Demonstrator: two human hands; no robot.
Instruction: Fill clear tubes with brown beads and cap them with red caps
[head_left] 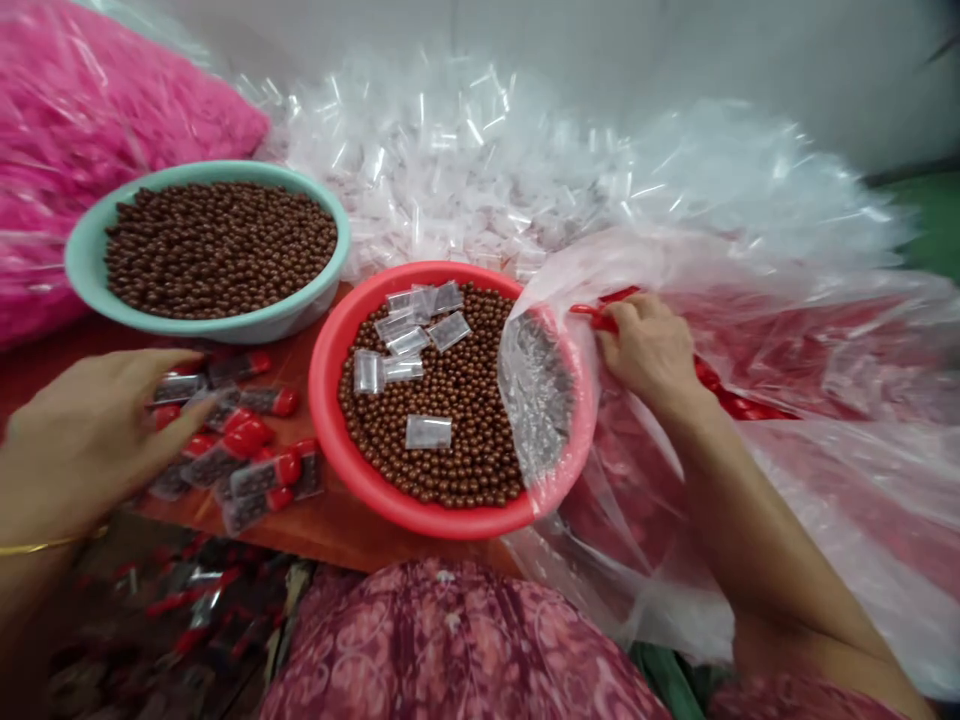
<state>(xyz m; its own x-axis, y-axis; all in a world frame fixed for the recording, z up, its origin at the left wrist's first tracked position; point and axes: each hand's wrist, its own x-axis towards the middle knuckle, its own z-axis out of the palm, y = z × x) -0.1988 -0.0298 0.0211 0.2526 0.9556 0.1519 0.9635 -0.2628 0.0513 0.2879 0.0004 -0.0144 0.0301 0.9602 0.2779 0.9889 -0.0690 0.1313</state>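
My left hand [90,430] lies flat with fingers stretched over a pile of filled clear packets with red caps [240,440] on the red table. My right hand [649,345] is closed on a red piece [592,315] at the mouth of a large clear plastic bag [787,400] holding red parts. Between the hands stands a red bowl [330,370] full of brown balls, with several empty clear packets [420,335] lying on top. The bag's edge drapes over the bowl's right rim.
A teal bowl [82,265] of brown balls stands at the back left. Behind it lies a pink-filled plastic bag [90,110]. A heap of empty clear packets [487,160] fills the back. More filled packets lie on the floor [180,600] below the table edge.
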